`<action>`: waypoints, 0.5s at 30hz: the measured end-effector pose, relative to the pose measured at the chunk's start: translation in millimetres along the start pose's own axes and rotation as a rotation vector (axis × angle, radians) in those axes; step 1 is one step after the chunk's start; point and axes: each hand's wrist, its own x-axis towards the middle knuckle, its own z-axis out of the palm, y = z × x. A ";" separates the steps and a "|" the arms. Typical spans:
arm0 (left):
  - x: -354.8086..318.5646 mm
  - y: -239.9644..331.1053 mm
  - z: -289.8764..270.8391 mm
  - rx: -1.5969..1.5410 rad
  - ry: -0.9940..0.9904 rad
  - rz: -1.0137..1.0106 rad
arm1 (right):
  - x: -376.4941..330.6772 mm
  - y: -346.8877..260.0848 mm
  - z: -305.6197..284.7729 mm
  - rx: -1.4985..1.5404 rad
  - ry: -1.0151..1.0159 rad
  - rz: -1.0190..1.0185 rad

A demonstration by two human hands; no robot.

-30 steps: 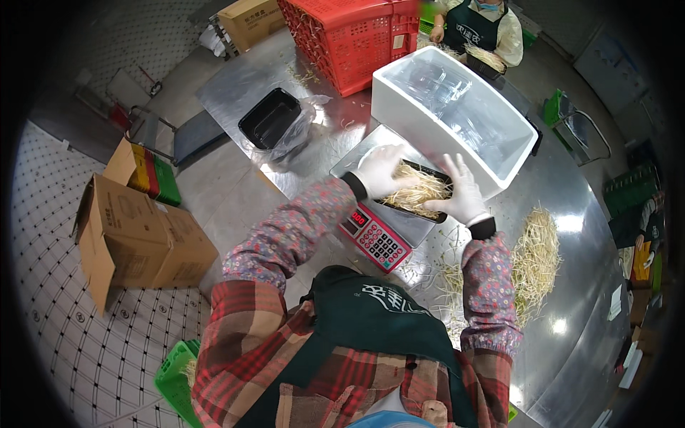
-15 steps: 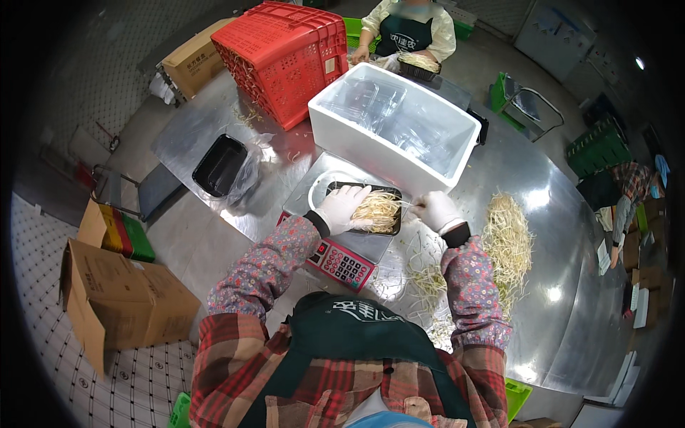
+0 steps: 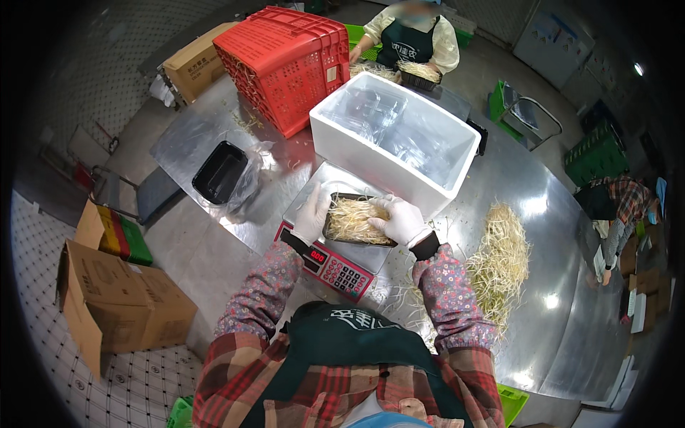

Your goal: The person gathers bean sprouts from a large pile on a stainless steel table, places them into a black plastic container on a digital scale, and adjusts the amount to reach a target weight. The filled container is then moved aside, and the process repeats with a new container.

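A black tray (image 3: pixel 389 244) heaped with pale bean sprouts (image 3: pixel 349 220) is over the metal plate of the scale. My gloved left hand (image 3: pixel 312 216) grips the tray's left side, its fingers pointing away from me. From the right, my gloved right hand (image 3: pixel 402 220) lies on the sprouts with thumb and fingers apart, covering the tray's right end. In front of the tray is the scale's red keypad panel (image 3: pixel 335 271) with a lit display. A long pile of loose sprouts (image 3: pixel 503 253) lies on the steel table to the right of my right forearm.
Beyond the scale stands a white foam box (image 3: pixel 385 160) holding clear plastic packaging. A red crate (image 3: pixel 285 64) is at the far left, with an empty black tray (image 3: pixel 220 172) on a plastic bag nearer. Across the table, a co-worker (image 3: pixel 414 39) is beside another filled tray (image 3: pixel 419 73).
My right hand has moved left from beside the tray onto the sprouts. My left hand has slid off the sprouts to the tray's left side. The scale's display has come into view.
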 end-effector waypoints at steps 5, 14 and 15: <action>-7.2 3.2 29.8 0.458 -0.036 0.301 | 3.8 19.6 49.0 -0.127 0.249 -0.055; -15.2 15.6 33.9 0.650 -0.171 0.318 | 2.5 11.3 79.7 -0.073 0.070 -0.050; -14.5 14.0 34.2 0.616 -0.164 0.333 | 2.6 12.8 78.9 -0.055 0.081 -0.067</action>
